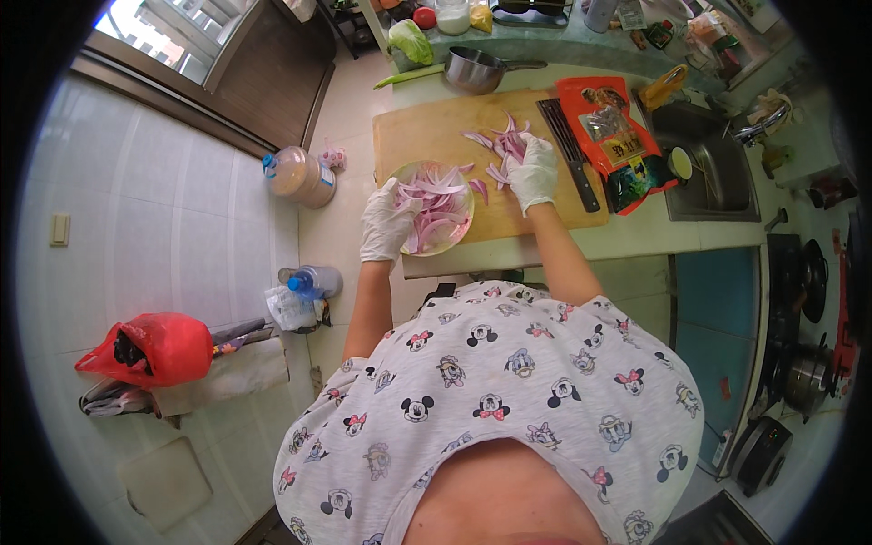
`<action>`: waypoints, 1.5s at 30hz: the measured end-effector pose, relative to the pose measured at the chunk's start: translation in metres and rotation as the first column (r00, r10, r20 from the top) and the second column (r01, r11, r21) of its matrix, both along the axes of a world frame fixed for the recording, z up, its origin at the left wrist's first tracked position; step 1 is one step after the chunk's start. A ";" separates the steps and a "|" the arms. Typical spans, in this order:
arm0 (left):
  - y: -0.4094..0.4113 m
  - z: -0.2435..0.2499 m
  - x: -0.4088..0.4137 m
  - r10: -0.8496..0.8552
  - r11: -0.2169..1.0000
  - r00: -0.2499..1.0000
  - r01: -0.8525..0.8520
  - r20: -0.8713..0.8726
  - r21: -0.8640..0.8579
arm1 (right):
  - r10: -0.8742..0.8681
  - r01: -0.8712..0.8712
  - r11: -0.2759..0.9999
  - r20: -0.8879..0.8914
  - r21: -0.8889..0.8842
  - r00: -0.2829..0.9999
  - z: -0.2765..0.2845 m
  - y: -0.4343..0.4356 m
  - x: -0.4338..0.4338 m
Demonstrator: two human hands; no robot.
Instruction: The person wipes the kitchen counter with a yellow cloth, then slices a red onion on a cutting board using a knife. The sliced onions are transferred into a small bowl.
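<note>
My left hand (390,221), in a thin white glove, grips the left side of a round plate or shallow bowl (446,246). Sliced red onion (436,194) fills the dish, which overlaps the front left of a wooden cutting board (422,133). My right hand (533,174), gloved the same way, is on the board with its fingers around a bunch of red onion slices (509,144). Loose slices (480,187) lie between the dish and that hand. Right of the hand, a dark-bladed kitchen knife (569,153) rests on the board.
A red food package (606,136) overlaps the board's right side, near a steel sink (712,150). Behind the board stand a saucepan (475,70), a green stalk (409,76) and a leafy vegetable (411,42). Large bottles (303,177) stand on the floor at left.
</note>
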State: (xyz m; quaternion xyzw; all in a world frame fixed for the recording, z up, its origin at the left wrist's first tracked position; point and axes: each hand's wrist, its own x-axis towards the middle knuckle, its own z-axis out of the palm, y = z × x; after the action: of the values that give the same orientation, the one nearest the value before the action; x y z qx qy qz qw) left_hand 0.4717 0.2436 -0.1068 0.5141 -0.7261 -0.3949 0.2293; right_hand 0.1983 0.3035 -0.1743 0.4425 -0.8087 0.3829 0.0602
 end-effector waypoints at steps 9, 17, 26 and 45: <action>-0.007 -0.020 -0.010 0.113 0.975 0.932 -0.037 -0.343 0.220 | -0.027 0.057 0.998 0.601 -0.031 0.798 -0.060 -0.007 -0.042; 0.016 0.044 -0.037 0.305 0.777 0.797 0.107 -0.520 0.620 | 0.333 0.057 0.934 0.916 -0.353 0.223 0.026 -0.003 0.025; -0.005 -0.010 -0.032 0.384 0.754 0.617 0.219 -0.687 0.619 | 0.520 -0.430 0.785 0.852 -0.447 0.064 0.061 -0.009 0.095; -0.003 -0.023 -0.011 0.516 0.726 0.455 0.216 -0.725 0.653 | 0.373 -0.281 0.913 0.885 -0.297 0.277 0.049 -0.013 0.100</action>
State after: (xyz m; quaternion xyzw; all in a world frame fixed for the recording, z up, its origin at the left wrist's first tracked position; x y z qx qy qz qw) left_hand 0.4602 0.2404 -0.1299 0.3481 -0.2541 -0.8064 0.4048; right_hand 0.2985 0.2901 -0.1252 0.3001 -0.5731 0.6008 -0.4696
